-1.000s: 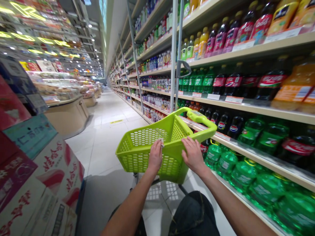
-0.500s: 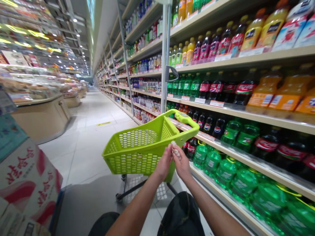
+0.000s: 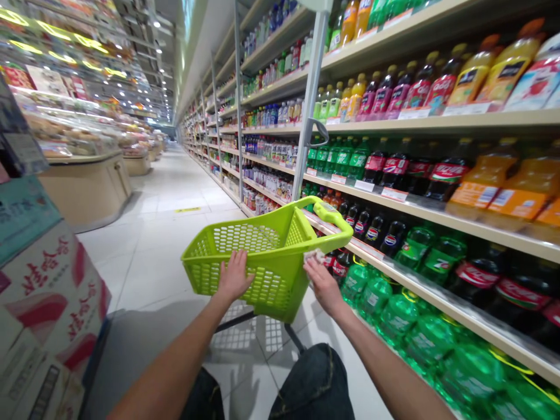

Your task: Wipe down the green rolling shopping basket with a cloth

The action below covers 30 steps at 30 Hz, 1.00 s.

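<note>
Just ahead of both hands, a green cart (image 3: 289, 263) lies crosswise; the left hand (image 3: 236, 275), loosely open and empty, meets its side while the right hand (image 3: 322, 286), nearer the handle (image 3: 339, 233), pinches apparently crumpled tissue (image 3: 314, 255).

The cart (image 3: 280, 262) at the left hand (image 3: 235, 276) is lime green with a perforated pattern, and the wad (image 3: 314, 255) in the right hand (image 3: 323, 286) is off-white.

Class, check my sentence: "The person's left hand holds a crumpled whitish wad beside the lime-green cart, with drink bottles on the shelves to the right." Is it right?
Not quite: the head view shows the right hand holding the crumpled whitish wad beside the lime-green cart, with drink bottles on the shelves to the right.
</note>
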{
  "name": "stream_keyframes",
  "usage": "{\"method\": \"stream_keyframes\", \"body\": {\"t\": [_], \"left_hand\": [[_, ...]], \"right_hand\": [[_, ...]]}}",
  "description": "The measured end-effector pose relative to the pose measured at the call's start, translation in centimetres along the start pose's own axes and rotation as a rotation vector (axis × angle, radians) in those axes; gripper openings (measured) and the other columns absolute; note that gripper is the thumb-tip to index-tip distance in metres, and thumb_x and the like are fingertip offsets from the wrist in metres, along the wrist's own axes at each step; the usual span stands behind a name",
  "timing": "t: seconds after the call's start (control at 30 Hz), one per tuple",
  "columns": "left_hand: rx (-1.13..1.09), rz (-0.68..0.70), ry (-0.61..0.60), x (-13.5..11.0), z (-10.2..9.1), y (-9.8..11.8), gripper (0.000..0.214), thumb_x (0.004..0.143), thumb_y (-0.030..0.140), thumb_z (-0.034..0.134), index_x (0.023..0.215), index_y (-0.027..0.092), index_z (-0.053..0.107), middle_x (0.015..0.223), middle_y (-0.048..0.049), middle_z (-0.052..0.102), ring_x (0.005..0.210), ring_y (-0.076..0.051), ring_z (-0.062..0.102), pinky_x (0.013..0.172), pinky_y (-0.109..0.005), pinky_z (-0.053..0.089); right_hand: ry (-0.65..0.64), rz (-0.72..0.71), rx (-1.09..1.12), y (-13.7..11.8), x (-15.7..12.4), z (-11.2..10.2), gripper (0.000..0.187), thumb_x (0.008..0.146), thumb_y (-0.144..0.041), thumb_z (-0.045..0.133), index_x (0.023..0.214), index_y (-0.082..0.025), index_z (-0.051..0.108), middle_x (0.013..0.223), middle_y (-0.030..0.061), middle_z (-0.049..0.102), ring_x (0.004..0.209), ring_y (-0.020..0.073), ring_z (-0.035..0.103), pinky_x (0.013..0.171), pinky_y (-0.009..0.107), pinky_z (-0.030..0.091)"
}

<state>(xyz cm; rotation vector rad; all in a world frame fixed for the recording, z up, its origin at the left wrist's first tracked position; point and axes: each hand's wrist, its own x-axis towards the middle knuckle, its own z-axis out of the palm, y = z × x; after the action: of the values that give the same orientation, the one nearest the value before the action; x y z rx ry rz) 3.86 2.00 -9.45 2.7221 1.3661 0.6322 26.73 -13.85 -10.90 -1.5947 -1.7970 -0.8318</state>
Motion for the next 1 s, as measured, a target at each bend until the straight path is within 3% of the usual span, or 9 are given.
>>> {"method": "stream_keyframes", "body": {"t": [0.1,0.23,0.3,0.5,0.6,0.73,0.83,0.93,1.0], "left_hand": [[0.004,0.010,-0.016,-0.5,-0.1,0.0,0.065,0.074,0.029,0.050,0.133,0.014,0.027,0.143,-0.0119,0.025,0.132,-0.028,0.017,0.102,-0.056,0.020],[0.015,-0.013,-0.027,-1.1,-0.1,0.4,0.069,0.072,0.028,0.050,0.135,0.013,0.024,0.144,-0.0113,0.020,0.133,-0.028,0.014,0.103,-0.054,0.019],[0.033,-0.026,-0.048,-1.3,-0.2,0.8,0.071,0.073,0.030,0.049,0.135,0.011,0.021,0.145,-0.0111,0.018,0.133,-0.028,0.012,0.104,-0.053,0.019],[0.070,0.017,-0.113,-2.1,-0.7,1.4,0.073,0.074,0.030,0.047,0.137,0.012,0.017,0.146,-0.0090,0.014,0.134,-0.025,0.009,0.105,-0.050,0.017],[0.071,0.056,-0.118,-2.5,-0.8,1.5,0.072,0.073,0.028,0.047,0.137,0.014,0.017,0.146,-0.0078,0.014,0.134,-0.024,0.009,0.105,-0.050,0.015],[0.052,0.032,-0.126,-2.8,-1.1,2.1,0.074,0.072,0.028,0.048,0.137,0.012,0.016,0.146,-0.0089,0.012,0.134,-0.025,0.007,0.106,-0.050,0.015],[0.033,0.035,-0.153,-2.9,-1.6,2.3,0.073,0.072,0.028,0.048,0.136,0.013,0.017,0.146,-0.0098,0.013,0.134,-0.025,0.008,0.105,-0.050,0.015],[0.028,0.077,-0.154,-2.9,-1.6,1.6,0.070,0.072,0.028,0.048,0.136,0.014,0.020,0.145,-0.0105,0.017,0.134,-0.025,0.011,0.105,-0.051,0.012],[0.038,0.031,-0.126,-3.1,-1.4,0.7,0.069,0.073,0.027,0.048,0.135,0.014,0.021,0.145,-0.0115,0.017,0.133,-0.025,0.012,0.105,-0.051,0.012]], "right_hand": [[0.024,-0.053,0.045,-0.6,-0.7,-0.8,0.044,0.083,-0.005,0.032,0.120,-0.021,0.051,0.122,0.0062,0.054,0.120,0.0161,0.042,0.098,0.038,0.042],[0.332,0.186,-0.030,2.2,1.7,-4.2,0.047,0.082,-0.006,0.032,0.127,-0.018,0.042,0.134,0.0085,0.041,0.128,0.0203,0.028,0.104,0.047,0.030],[0.390,0.246,-0.061,2.8,2.1,-4.3,0.049,0.082,-0.006,0.032,0.129,-0.018,0.039,0.135,0.0084,0.038,0.129,0.0204,0.027,0.104,0.048,0.029],[0.078,-0.032,0.104,-1.3,-2.1,-0.1,0.047,0.082,-0.005,0.035,0.123,-0.024,0.047,0.124,0.0048,0.052,0.124,0.0174,0.035,0.099,0.038,0.040],[0.184,0.024,0.112,-1.5,-1.5,-1.6,0.051,0.082,-0.003,0.035,0.127,-0.025,0.042,0.130,0.0045,0.046,0.126,0.0195,0.032,0.101,0.043,0.037],[0.402,0.137,0.027,0.5,1.5,-4.3,0.055,0.081,-0.003,0.036,0.130,-0.027,0.037,0.136,0.0027,0.037,0.129,0.0216,0.027,0.104,0.050,0.028],[0.286,0.096,0.020,0.3,0.4,-2.8,0.053,0.081,-0.003,0.034,0.129,-0.026,0.040,0.132,0.0039,0.043,0.127,0.0196,0.030,0.105,0.047,0.029],[0.124,-0.023,0.050,-1.6,-2.9,-0.1,0.052,0.082,-0.002,0.032,0.126,-0.026,0.043,0.125,0.0043,0.052,0.122,0.0162,0.039,0.104,0.041,0.033],[0.083,-0.048,0.079,-2.7,-4.0,0.4,0.051,0.082,-0.002,0.032,0.127,-0.026,0.043,0.125,0.0039,0.052,0.121,0.0155,0.040,0.102,0.039,0.035]]}}
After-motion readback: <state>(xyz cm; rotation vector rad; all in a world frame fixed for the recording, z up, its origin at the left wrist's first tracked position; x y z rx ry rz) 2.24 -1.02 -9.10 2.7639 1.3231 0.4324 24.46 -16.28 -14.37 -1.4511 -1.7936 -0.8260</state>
